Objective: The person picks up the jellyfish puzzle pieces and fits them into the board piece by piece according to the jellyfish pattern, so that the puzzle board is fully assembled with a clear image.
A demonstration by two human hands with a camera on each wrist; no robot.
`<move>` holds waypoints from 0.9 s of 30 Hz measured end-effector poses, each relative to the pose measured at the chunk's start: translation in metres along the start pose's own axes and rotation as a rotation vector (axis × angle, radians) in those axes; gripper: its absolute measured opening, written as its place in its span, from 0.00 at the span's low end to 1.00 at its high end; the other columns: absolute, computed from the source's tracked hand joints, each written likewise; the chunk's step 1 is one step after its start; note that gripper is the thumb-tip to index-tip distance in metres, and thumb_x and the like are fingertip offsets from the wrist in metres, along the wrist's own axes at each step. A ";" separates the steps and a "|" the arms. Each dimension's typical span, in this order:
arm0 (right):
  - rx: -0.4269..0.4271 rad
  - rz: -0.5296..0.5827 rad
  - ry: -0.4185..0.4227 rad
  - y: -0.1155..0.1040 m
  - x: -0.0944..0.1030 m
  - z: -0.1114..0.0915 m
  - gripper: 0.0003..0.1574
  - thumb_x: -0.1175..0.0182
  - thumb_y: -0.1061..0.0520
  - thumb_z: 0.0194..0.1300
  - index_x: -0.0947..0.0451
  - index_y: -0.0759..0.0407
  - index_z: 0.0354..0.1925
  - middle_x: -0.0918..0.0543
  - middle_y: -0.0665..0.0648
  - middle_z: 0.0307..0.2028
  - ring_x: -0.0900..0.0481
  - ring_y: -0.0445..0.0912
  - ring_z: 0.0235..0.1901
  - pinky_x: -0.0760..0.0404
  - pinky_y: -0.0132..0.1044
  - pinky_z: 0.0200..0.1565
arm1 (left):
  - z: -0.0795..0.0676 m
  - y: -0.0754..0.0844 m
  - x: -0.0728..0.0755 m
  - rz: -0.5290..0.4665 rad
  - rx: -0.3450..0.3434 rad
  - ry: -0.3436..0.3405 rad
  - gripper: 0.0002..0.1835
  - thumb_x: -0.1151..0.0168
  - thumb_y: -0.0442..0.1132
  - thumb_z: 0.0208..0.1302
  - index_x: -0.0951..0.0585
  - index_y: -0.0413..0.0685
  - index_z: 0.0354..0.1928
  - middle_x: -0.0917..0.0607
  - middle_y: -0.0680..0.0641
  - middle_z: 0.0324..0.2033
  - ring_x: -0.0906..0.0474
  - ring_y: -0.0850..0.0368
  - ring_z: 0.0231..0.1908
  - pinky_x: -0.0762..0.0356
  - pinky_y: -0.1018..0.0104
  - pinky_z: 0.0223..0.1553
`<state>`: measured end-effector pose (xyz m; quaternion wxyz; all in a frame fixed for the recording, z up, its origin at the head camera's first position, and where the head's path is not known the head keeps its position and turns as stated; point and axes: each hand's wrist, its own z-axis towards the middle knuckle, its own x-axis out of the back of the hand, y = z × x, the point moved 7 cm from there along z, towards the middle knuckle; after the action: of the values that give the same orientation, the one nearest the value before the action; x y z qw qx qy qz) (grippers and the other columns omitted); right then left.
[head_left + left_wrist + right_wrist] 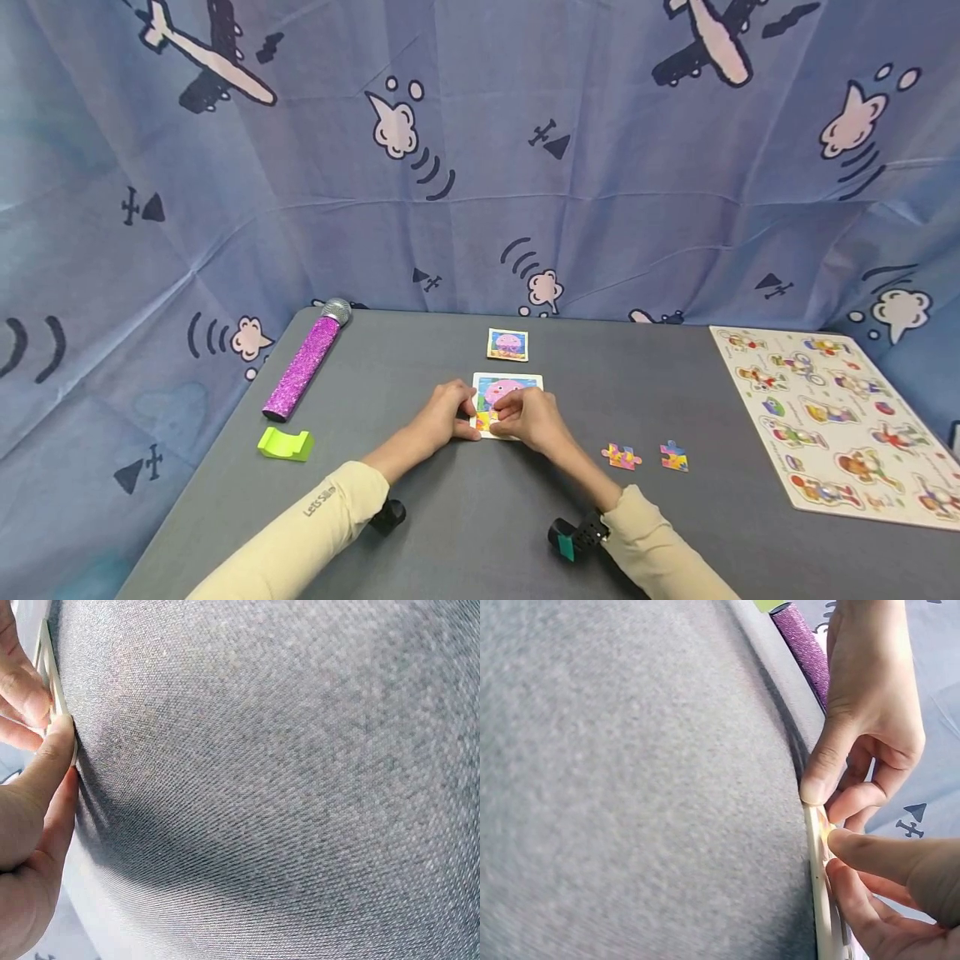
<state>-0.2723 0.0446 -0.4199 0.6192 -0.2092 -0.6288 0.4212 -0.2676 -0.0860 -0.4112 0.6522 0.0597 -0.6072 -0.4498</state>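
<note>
A small white-bordered jigsaw tray (529,381) with a pink sea-creature picture lies on the table between both hands. My left hand (438,414) grips its near left corner, thumb at the front edge and fingers along the left side. Over the tray's lower part, my right hand (534,419) pinches a puzzle piece (493,414) against the picture; the fingers hide much of it. The right wrist view shows both hands meeting at the tray's pale edge (821,900). Two loose puzzle pieces, one pink and yellow (621,456), one blue and yellow (674,456), lie to the right.
Behind the tray lies a small picture card (507,344) with a similar pink figure. A glittery purple microphone (303,367) and a lime-green block (286,444) with a curved notch are at left. A large picture board (840,417) covers the right side, and a patterned curtain (480,167) hangs behind.
</note>
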 end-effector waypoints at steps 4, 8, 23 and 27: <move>-0.023 0.058 0.014 0.003 0.001 0.001 0.13 0.26 0.70 0.43 0.17 0.70 0.31 0.15 0.58 0.24 0.16 0.45 0.24 0.19 0.31 0.26 | 0.001 -0.001 0.000 0.015 -0.001 0.005 0.16 0.21 0.31 0.37 0.22 0.35 0.24 0.23 0.44 0.26 0.24 0.49 0.32 0.22 0.59 0.45; -0.030 0.130 0.035 0.005 -0.002 0.000 0.14 0.28 0.74 0.43 0.18 0.71 0.32 0.14 0.61 0.27 0.14 0.49 0.27 0.18 0.33 0.28 | 0.001 -0.001 0.000 0.015 -0.003 0.008 0.17 0.20 0.31 0.36 0.22 0.35 0.23 0.23 0.45 0.26 0.23 0.49 0.33 0.22 0.59 0.46; 0.030 0.148 0.043 0.001 -0.006 -0.002 0.14 0.31 0.77 0.43 0.19 0.74 0.33 0.15 0.64 0.28 0.14 0.52 0.28 0.17 0.33 0.30 | 0.000 0.001 -0.001 0.034 -0.037 0.026 0.17 0.20 0.30 0.34 0.23 0.34 0.22 0.22 0.40 0.28 0.21 0.42 0.39 0.23 0.55 0.49; 0.041 0.154 0.034 0.002 -0.005 -0.004 0.14 0.31 0.77 0.43 0.19 0.74 0.33 0.15 0.65 0.28 0.14 0.52 0.29 0.17 0.33 0.30 | 0.000 0.004 -0.001 0.039 -0.057 0.037 0.17 0.20 0.30 0.33 0.23 0.34 0.22 0.22 0.40 0.26 0.21 0.42 0.38 0.23 0.55 0.49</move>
<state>-0.2687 0.0425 -0.4252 0.5998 -0.2514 -0.5915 0.4767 -0.2654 -0.0829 -0.4090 0.6735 0.0374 -0.5831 -0.4528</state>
